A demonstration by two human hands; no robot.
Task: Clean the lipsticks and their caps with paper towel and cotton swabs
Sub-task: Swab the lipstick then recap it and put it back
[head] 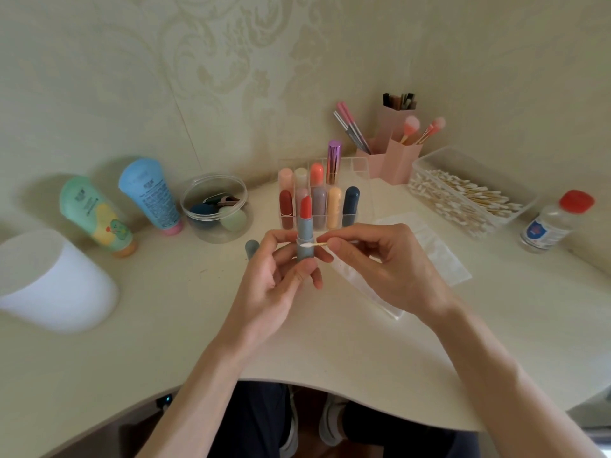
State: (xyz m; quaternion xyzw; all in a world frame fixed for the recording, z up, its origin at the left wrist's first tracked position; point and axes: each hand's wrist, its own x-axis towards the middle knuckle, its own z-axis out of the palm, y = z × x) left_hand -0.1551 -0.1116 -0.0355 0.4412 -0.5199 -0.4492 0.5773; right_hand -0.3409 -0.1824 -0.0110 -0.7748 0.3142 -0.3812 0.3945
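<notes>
A cream desk (pixel 165 325) sits in a corner under pale patterned wallpaper. Above its middle, near the front edge, the left hand (pixel 274 282) grips a grey-blue lipstick (pixel 304 226) upright by its base, thumb and fingers curled round the tube, the red bullet wound out. The right hand (pixel 386 269) pinches a swab (pixel 309 245) between thumb and forefinger; its white tip touches the tube's side. A grey-blue cap (pixel 252 248) stands on the desk just left of the left hand. A paper towel (pixel 443 256) lies under the right hand.

Toward the back edge a clear organizer (pixel 365 196) holds more lipsticks, with pink brush holders (pixel 401 160) beside it. A clear box (pixel 439 157) of swabs and a red-capped bottle (pixel 555 223) stand near the right edge. Two tubes (pixel 96 216), a jar (pixel 211 177) and a blurred white thing (pixel 56 279), perhaps a cup, line the left side.
</notes>
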